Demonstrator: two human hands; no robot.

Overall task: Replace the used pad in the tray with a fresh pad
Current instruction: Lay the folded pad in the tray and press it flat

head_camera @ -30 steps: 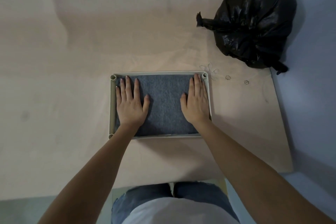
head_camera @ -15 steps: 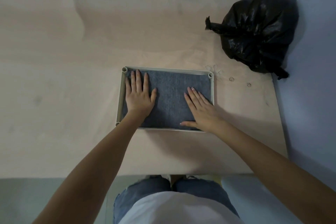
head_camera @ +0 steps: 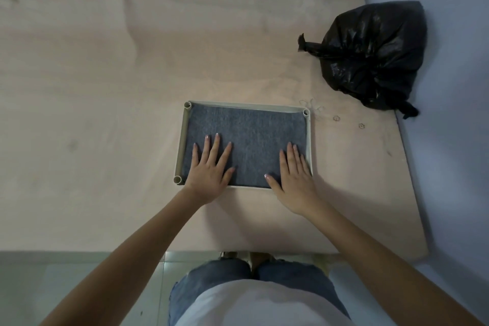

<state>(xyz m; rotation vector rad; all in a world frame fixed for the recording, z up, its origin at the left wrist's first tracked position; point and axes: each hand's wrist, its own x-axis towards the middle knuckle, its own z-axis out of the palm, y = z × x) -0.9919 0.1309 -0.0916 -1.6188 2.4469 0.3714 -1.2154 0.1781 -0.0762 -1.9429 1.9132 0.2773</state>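
A grey felt pad [head_camera: 248, 137] lies flat inside a shallow beige tray [head_camera: 180, 145] in the middle of the wooden board. My left hand [head_camera: 210, 167] lies flat on the pad's near left part, fingers straight and spread. My right hand [head_camera: 293, 174] presses flat on the pad's near right corner, its palm over the tray's front edge. Neither hand holds anything.
A tied black plastic bag [head_camera: 370, 55] sits at the board's far right, against the blue wall [head_camera: 455, 114]. The pale wooden board [head_camera: 92, 114] spreads wide to the left. Its front edge ends just before my knees [head_camera: 251, 272].
Both hands have slid back along the pad toward its near edge. The right hand has moved from the pad's middle to its near right corner.
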